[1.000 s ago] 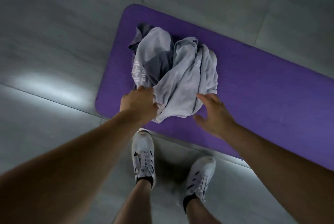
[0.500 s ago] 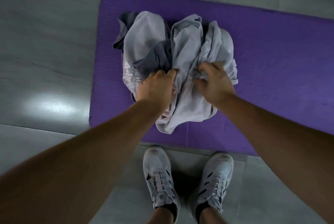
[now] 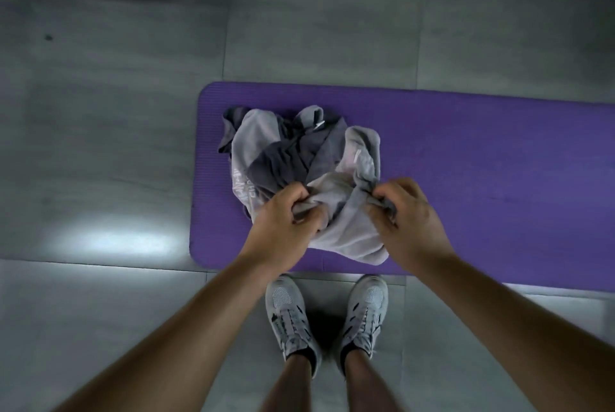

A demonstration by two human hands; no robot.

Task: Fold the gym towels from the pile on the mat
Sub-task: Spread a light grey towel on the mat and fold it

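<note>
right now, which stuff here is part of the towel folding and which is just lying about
Part of the job:
light grey towel, gripped by the left hand and right hand
towel pile behind it
purple mat underneath

Just there:
white trainers
grey tiled floor

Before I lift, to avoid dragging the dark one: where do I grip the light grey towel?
Light grey towel: likely near edge, coming from the shoes, left hand and right hand apart. That edge lies free on the mat; farther back it tangles with the dark grey towel.
</note>
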